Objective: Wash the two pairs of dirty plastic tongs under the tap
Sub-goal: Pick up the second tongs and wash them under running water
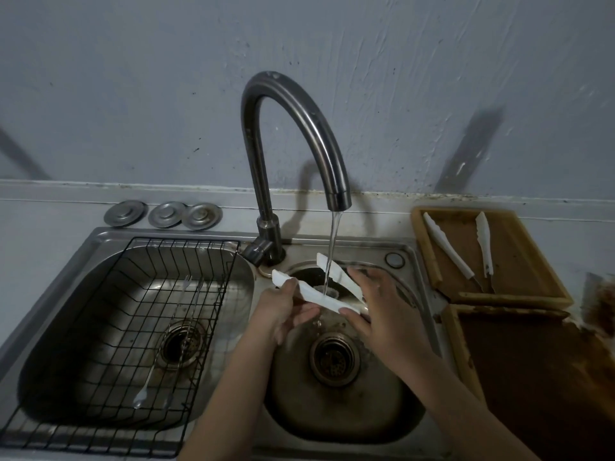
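White tongs (319, 296), held; white tongs (466, 252), on tan wooden tray (429, 257) with brown floor. Dark grey metal tap (299, 128). Dull silver sink (366, 410). Black wire rack (100, 377), square grid pattern. Silver discs (163, 213), concentric rings. Grey-blue wall (133, 78), dark specks. Pale grey counter (40, 221). Dark brown board (532, 377), tan edge.
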A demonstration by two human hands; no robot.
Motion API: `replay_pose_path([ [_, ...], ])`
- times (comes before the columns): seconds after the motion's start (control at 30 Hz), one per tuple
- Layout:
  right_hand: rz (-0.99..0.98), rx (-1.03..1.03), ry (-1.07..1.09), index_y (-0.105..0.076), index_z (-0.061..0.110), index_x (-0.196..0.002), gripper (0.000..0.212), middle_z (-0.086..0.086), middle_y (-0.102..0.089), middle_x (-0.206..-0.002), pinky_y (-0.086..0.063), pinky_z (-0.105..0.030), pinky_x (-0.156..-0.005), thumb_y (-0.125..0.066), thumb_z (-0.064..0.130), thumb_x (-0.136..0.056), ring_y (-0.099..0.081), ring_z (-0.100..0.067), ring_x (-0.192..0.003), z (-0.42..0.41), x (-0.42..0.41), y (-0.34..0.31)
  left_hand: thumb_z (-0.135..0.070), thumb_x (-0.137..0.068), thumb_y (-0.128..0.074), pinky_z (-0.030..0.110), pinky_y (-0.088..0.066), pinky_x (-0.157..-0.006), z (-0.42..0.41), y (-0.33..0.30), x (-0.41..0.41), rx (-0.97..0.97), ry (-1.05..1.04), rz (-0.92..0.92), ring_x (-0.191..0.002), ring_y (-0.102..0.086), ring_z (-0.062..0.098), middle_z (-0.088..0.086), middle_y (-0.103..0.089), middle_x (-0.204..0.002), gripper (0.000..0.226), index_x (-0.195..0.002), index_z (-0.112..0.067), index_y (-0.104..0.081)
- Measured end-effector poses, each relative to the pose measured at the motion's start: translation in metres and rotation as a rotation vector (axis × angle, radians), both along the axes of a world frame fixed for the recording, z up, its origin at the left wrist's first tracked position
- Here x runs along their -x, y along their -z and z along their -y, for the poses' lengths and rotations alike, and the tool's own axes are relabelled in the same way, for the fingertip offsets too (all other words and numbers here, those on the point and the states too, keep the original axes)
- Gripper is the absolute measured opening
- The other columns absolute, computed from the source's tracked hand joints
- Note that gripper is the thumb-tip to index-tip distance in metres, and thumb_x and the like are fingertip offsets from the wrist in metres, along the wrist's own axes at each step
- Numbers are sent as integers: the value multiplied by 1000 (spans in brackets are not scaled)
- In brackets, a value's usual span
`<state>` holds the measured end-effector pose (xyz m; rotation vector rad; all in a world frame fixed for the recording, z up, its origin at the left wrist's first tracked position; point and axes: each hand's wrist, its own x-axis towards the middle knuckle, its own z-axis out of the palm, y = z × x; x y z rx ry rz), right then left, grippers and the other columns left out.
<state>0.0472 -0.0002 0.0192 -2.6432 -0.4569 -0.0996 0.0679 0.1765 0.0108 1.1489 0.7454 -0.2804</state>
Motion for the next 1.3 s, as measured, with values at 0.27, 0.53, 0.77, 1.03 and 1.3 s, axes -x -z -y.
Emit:
replay_pose_path([
  [0.27, -228, 54, 263, -24, 10, -143, 88, -9, -55, -132, -49, -36, -85, -39, 70, -81, -59, -24, -112, -3, -5, 8, -19, -95, -45, 37, -58, -72, 25, -3, 8, -86, 81, 81, -62, -68, 25, 18, -71, -70, 29, -87, 3, -63],
  [0.53, -128, 58, 230, -48, 14, -111, 51, -2, -61, -94, -32, -23, -47, -32, 58, -90, -52, -13, -67, -24, -7, -2, -12, -95, -46, 33, -59, -71, 10, -16, 5, -2, 28, 186, -71, -70, 28, 21, -69, -81, 21, -93, 6, -57],
  [0.77, -185, -18, 276, -40, 13, -120, 56, -7, -61, -101, -52, -36, -66, -43, 56, -85, -63, -24, -83, -44, -19, -5, -2, -93, -50, 24, -60, -58, -4, -8, 6, 111, 22, 212, -58, -71, 17, 19, -66, -90, 6, -88, -2, -52],
  [1.03, -314, -118, 143, -43, 14, -103, 39, 3, -56, -79, -41, -26, -53, -55, 46, -86, -59, -16, -70, -32, -21, -1, 5, -92, -46, 37, -59, -74, -18, -3, 11, 238, 55, 251, -76, -74, 26, 24, -67, -105, 14, -98, -6, -52],
  [1.3, -326, -109, 184, -35, 17, -96, 29, -1, -55, -89, -36, -13, -47, -62, 19, -86, -58, -13, -71, -5, 6, 7, 16, -87, -44, 53, -56, -83, 16, 30, 4, 237, -104, 210, -98, -67, 37, 22, -58, -127, 50, -133, -4, -42],
])
